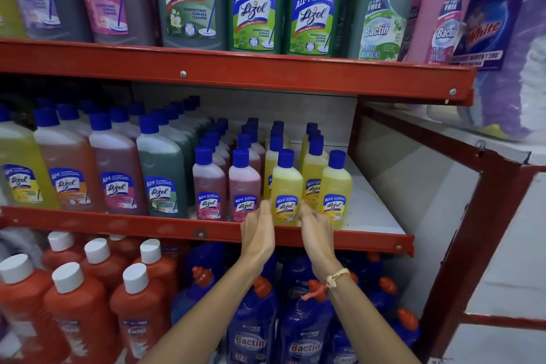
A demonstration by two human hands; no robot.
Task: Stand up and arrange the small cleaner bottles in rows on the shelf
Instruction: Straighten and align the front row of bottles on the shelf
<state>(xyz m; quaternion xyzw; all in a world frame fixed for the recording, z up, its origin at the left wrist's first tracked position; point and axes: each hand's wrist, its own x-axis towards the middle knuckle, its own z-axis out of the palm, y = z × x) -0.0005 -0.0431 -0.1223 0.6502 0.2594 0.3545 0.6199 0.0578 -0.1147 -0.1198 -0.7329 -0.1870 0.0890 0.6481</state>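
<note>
Small cleaner bottles with blue caps stand upright in rows on the middle shelf [369, 210]: two pink rows on the left, yellow rows on the right. The front yellow bottle [286, 186] stands at the shelf's front edge. My left hand [258, 230] lies against its left side and my right hand [316, 227] against its right side, fingers extended along the base, so both hands flank the bottle. Another small yellow bottle [336, 186] stands just right of it. A front pink bottle [244, 183] stands just left of it.
Larger bottles [161, 165] fill the shelf's left part. The red shelf lip [177, 226] runs along the front. White shelf surface shows right of the yellow bottles. Big bottles stand on the upper shelf [254, 3]; orange and blue bottles [304, 331] stand below.
</note>
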